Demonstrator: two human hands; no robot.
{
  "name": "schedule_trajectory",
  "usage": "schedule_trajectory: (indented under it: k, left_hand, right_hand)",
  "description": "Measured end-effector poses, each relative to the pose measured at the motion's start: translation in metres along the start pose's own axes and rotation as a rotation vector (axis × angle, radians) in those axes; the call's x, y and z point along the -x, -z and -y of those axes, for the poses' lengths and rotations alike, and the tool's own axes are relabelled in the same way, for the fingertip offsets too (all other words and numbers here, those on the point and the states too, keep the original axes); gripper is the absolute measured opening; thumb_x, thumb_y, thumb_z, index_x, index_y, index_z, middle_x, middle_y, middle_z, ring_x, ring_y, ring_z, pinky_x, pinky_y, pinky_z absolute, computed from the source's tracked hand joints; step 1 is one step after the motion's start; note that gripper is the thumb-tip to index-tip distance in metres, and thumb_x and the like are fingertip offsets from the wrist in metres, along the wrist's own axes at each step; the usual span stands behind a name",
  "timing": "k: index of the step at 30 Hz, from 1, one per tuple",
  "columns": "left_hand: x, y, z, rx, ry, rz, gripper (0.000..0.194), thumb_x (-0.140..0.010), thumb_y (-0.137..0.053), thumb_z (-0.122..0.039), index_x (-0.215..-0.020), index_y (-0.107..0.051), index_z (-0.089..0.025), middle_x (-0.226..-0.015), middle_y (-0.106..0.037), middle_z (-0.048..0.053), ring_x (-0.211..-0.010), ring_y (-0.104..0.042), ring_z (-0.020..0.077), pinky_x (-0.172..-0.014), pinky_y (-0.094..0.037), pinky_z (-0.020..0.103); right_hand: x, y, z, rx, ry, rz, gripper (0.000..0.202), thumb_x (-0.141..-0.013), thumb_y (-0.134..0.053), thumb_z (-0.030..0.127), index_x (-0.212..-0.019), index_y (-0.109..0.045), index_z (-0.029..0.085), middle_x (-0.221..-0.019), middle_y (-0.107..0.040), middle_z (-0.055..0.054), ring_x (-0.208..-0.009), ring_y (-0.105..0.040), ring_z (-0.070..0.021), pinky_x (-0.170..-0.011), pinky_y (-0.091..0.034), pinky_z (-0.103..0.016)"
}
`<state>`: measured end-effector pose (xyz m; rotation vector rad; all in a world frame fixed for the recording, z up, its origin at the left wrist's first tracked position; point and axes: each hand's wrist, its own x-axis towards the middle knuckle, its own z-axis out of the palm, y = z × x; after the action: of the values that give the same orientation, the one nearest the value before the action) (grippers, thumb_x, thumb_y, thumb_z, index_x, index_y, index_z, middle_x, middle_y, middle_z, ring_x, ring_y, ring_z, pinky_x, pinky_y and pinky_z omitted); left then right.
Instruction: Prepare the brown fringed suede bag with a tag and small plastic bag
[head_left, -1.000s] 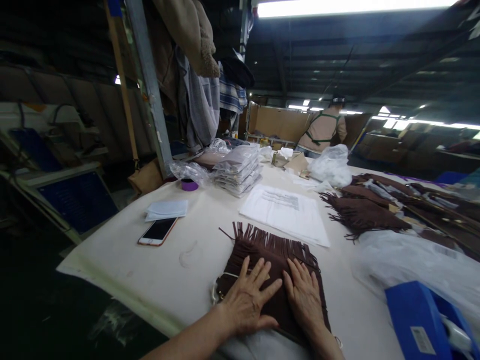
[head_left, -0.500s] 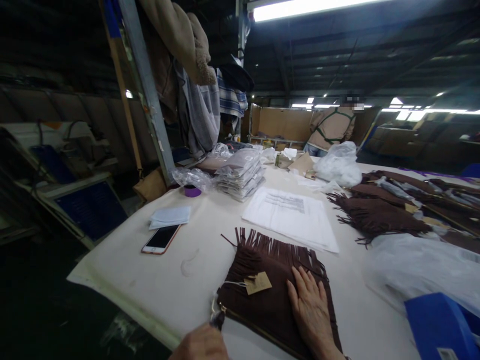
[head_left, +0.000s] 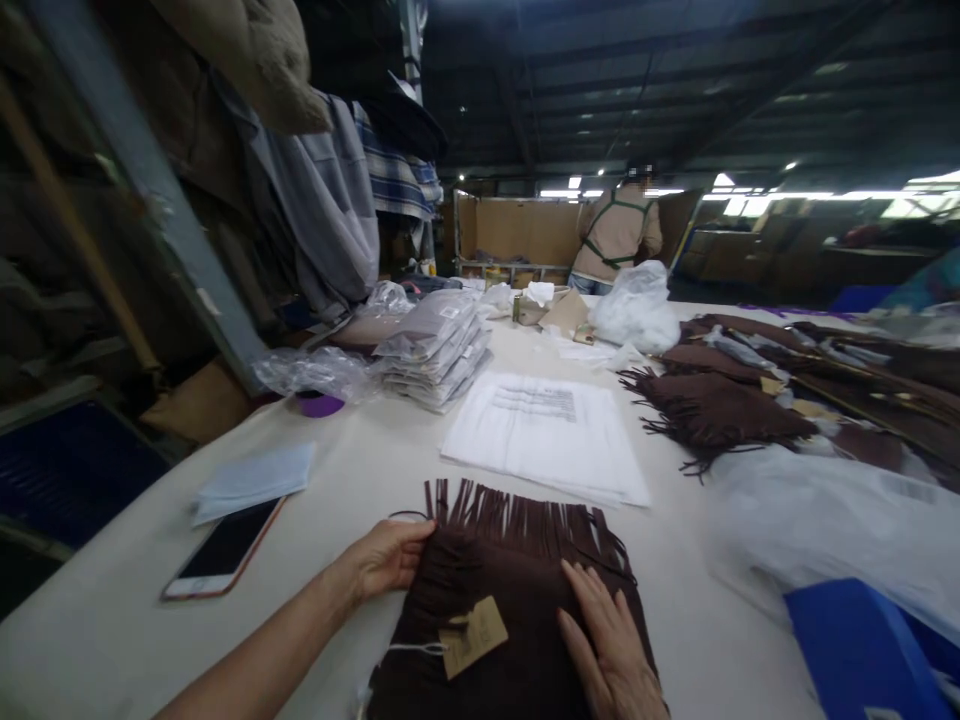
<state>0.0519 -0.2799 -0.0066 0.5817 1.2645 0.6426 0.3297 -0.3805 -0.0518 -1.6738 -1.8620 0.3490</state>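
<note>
On the white table, right in front of the person, lies a brown fringed bag with a tan tag, the left hand curled around its left edge and the right hand lying flat on top, fingers spread.

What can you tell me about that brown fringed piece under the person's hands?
The brown fringed piece looks like dark suede and lies flat on the pale table, its fringe of thin strips pointing away from the person. A tan paper tag on a light string rests on top. The left hand grips its far left corner by the fringe; the right hand lies flat on its right side. Its near edge is out of view.
</note>
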Motion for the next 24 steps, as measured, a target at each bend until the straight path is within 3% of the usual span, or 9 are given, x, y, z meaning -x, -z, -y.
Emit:
schedule_trajectory:
  k: [2,6,9,11,13,16,20,24]
  left_hand:
    - [-0.007,0.002,-0.004,0.03,0.064,0.037,0.04,-0.059,-0.075,-0.038,-0.082,-0.062,-0.009,-0.074,-0.07,0.01,-0.069,-0.065,0.0197,-0.069,-0.052,0.03]
    - [-0.022,0.005,-0.01,0.153,0.209,0.138,0.036,-0.066,-0.074,-0.035,-0.087,-0.064,-0.007,-0.078,-0.071,0.011,-0.073,-0.067,0.0225,-0.072,-0.052,0.031]
    - [-0.029,0.0,-0.016,0.247,0.244,0.257,0.031,-0.07,-0.072,-0.027,-0.091,-0.064,-0.005,-0.082,-0.072,0.012,-0.081,-0.067,0.0248,-0.082,-0.05,0.034]
    - [-0.03,-0.004,-0.02,0.283,0.254,0.329,0.029,-0.072,-0.07,-0.024,-0.093,-0.065,-0.005,-0.086,-0.071,0.012,-0.086,-0.066,0.0249,-0.09,-0.047,0.036]
    - [-0.032,-0.008,-0.023,0.288,0.268,0.371,0.028,-0.074,-0.067,-0.023,-0.095,-0.065,-0.005,-0.089,-0.071,0.012,-0.089,-0.066,0.0236,-0.093,-0.045,0.034]
    - [-0.034,-0.011,-0.026,0.28,0.305,0.435,0.03,-0.078,-0.063,-0.026,-0.099,-0.064,-0.005,-0.095,-0.07,0.012,-0.095,-0.064,0.0236,-0.098,-0.041,0.035]
    - [-0.044,-0.012,-0.027,0.267,0.399,0.615,0.037,-0.075,-0.065,-0.029,-0.103,-0.063,-0.005,-0.101,-0.069,0.013,-0.101,-0.061,0.0235,-0.101,-0.037,0.037]
    - [-0.065,-0.014,-0.026,0.223,0.511,0.806,0.045,-0.071,-0.068,-0.032,-0.105,-0.061,-0.004,-0.098,-0.07,0.012,-0.094,-0.064,0.0186,-0.093,-0.044,0.028]
  right_hand:
    - [-0.001,0.03,0.0,-0.232,-0.149,-0.059,0.047,-0.087,-0.038,0.051,-0.123,-0.053,0.025,-0.13,-0.052,-0.003,-0.122,-0.045,-0.0226,-0.104,-0.036,-0.039]
    - [-0.01,0.076,-0.022,-0.569,-0.717,-0.219,0.056,-0.073,-0.051,0.063,-0.102,-0.06,0.016,-0.102,-0.067,-0.011,-0.1,-0.061,-0.0266,-0.087,-0.05,-0.037]
    - [-0.02,0.08,-0.04,-0.813,-0.95,-0.061,0.049,-0.064,-0.067,0.056,-0.086,-0.06,0.013,-0.083,-0.069,-0.012,-0.08,-0.067,-0.0247,-0.072,-0.053,-0.033]
    - [-0.028,0.076,-0.044,-0.927,-1.001,0.076,0.039,-0.069,-0.067,0.049,-0.082,-0.061,0.012,-0.079,-0.07,-0.01,-0.073,-0.067,-0.0205,-0.067,-0.052,-0.028]
    - [-0.036,0.071,-0.043,-1.07,-1.045,0.292,0.039,-0.076,-0.061,0.048,-0.084,-0.063,0.01,-0.08,-0.07,-0.012,-0.071,-0.067,-0.0191,-0.065,-0.051,-0.026]
    - [-0.047,0.066,-0.041,-1.434,-1.02,0.586,0.038,-0.081,-0.058,0.042,-0.096,-0.064,0.008,-0.092,-0.069,-0.013,-0.086,-0.066,-0.0205,-0.079,-0.049,-0.03]
    - [-0.06,0.053,-0.047,-1.778,-0.982,0.645,0.029,-0.078,-0.064,0.033,-0.095,-0.066,0.01,-0.097,-0.069,-0.011,-0.101,-0.06,-0.0211,-0.1,-0.036,-0.034]
    - [-0.074,0.037,-0.054,-1.879,-0.93,0.769,0.032,-0.079,-0.062,0.035,-0.095,-0.067,0.008,-0.09,-0.07,-0.011,-0.101,-0.06,-0.0202,-0.103,-0.033,-0.033]
